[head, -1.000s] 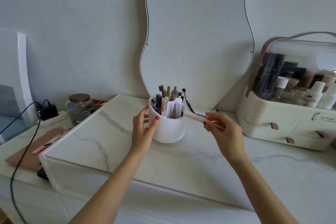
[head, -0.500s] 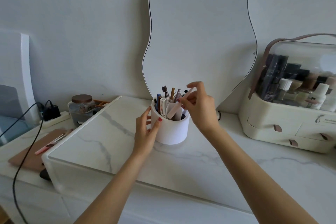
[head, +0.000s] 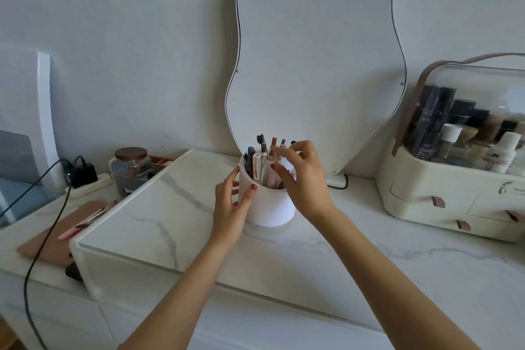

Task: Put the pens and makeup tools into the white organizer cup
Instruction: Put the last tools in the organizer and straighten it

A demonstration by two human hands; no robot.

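Note:
The white organizer cup (head: 267,207) stands on a marble-topped box (head: 159,216) in front of the mirror. Several pens and makeup tools (head: 257,162) stick up out of it. My left hand (head: 230,204) grips the cup's left side, thumb on the front wall. My right hand (head: 301,179) is over the cup's right rim, fingers pinched on a pale pink tool (head: 271,176) whose lower end is down inside the cup. The hand hides the tool's upper part. A pink pen (head: 82,223) lies on a brown pad (head: 54,241) at the left.
A wavy mirror (head: 315,60) leans on the wall behind the cup. A cream cosmetics case (head: 454,196) with drawers stands at the right. A lidded jar (head: 131,167), a power strip (head: 85,182) and a black cable (head: 42,241) are at the left.
My right hand carried the pink tool from the cup's right side up over the rim and lowered it into the cup. My left hand stayed on the cup.

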